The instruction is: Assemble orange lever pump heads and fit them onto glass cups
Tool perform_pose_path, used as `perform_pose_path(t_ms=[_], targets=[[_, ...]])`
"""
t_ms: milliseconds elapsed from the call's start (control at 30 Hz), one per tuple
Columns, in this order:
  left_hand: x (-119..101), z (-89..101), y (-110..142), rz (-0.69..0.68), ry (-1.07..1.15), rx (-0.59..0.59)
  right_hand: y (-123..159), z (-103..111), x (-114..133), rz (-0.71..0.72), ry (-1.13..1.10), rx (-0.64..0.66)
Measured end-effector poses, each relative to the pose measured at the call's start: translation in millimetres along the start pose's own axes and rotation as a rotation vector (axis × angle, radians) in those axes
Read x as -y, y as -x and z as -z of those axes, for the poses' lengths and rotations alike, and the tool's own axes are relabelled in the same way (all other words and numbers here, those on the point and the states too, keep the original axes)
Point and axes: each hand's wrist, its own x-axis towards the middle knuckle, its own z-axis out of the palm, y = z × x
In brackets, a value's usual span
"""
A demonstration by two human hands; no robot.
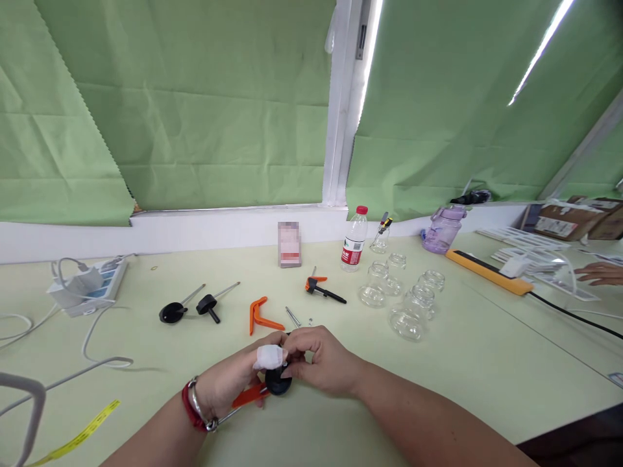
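Left hand (pixel 232 374) closed around a black round part (pixel 278 383), with an orange piece (pixel 250 395) and a metal rod (pixel 228 416) beneath the palm; this grip presumably steadies the part near the table's front edge. Right hand (pixel 327 364) bent inward, thumb and fingers drawn together at the part's upper side, seemingly for fine work; whether they pinch anything small cannot be told. A white wrapping (pixel 269 357) covers the left thumb and may dull its touch. Just beyond lie an orange bracket (pixel 265 322), loose rods (pixel 293 316) and small metal bits (pixel 310 322), probably set there for easy reach. Farther out, two black knobs (pixel 172 312) (pixel 207 303) with shafts lie to the left, an orange-and-black device (pixel 325 290) ahead, and glass jars (pixel 407 323) to the right, which could hinder a rightward sweep; a white cable (pixel 100 367) trails at left
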Motion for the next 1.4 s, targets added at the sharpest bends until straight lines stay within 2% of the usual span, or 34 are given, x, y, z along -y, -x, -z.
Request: perform_pose_path(t_ms=[100,367,567,800,1167,1400], targets=[[1.0,0.2,-0.1,-0.011,0.023,0.021,-0.1,-0.2,-2.1,0.008,-0.007,-0.008],[-2.0,-1.7,2.0,-0.016,0.000,0.040,1.7,-1.4,-2.3,-0.119,-0.018,-0.017],[-0.1,0.5,1.2,-0.036,-0.032,0.059,0.6,-1.2,-1.2,-0.141,-0.013,-0.040],[1.8,1.4,-0.4,-0.021,0.010,0.040,0.9,-1.3,-2.2,-0.022,-0.037,-0.010],[-2.0,-1.2,0.6,-0.021,0.006,0.048,1.5,-2.0,-2.5,-0.126,-0.019,-0.032],[1.9,1.8,-1.6,-0.020,0.021,0.032,1.1,-1.4,-0.9,-0.031,-0.038,0.004]])
